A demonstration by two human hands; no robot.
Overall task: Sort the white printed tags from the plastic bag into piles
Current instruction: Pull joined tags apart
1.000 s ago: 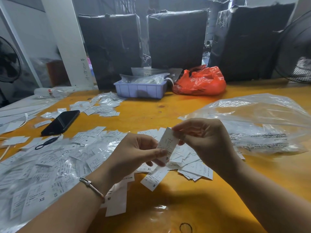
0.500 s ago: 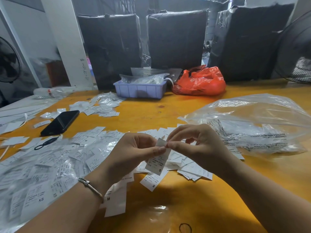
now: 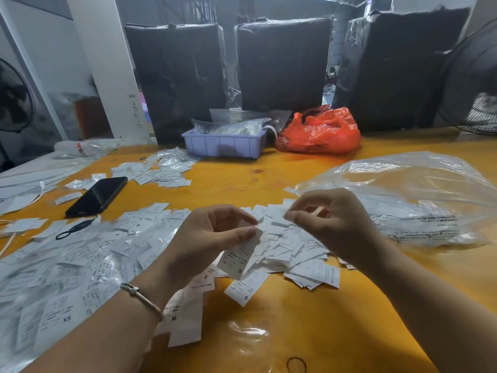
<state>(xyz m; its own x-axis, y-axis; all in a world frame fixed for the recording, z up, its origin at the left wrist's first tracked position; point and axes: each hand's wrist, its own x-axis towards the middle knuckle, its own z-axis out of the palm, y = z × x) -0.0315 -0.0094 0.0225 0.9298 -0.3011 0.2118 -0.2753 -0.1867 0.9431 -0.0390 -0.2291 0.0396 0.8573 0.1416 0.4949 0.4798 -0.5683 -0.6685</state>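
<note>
My left hand (image 3: 212, 238) pinches a white printed tag (image 3: 236, 261) marked S between thumb and forefinger; the tag hangs down over the orange table (image 3: 309, 332). A little to its right, my right hand (image 3: 333, 222) has thumb and fingertips pinched on the edge of another white tag (image 3: 277, 212), above a loose pile of tags (image 3: 304, 261). Another S tag (image 3: 246, 289) and M tags (image 3: 185, 319) lie below my left hand. The clear plastic bag (image 3: 403, 195) lies at the right. A wide spread of tags under clear film (image 3: 70, 273) fills the left.
A black phone (image 3: 96, 196) and a black ring (image 3: 67, 232) lie at the left. A farther tag pile (image 3: 164, 170), a blue tray (image 3: 223, 146) and an orange bag (image 3: 320, 133) sit at the back before black wrapped boxes (image 3: 282, 63). A fan (image 3: 476, 82) stands at the right.
Both hands held one tag upright, then it swung down from my left fingers. My right hand has since drawn away to the right, and the hands are now apart.
</note>
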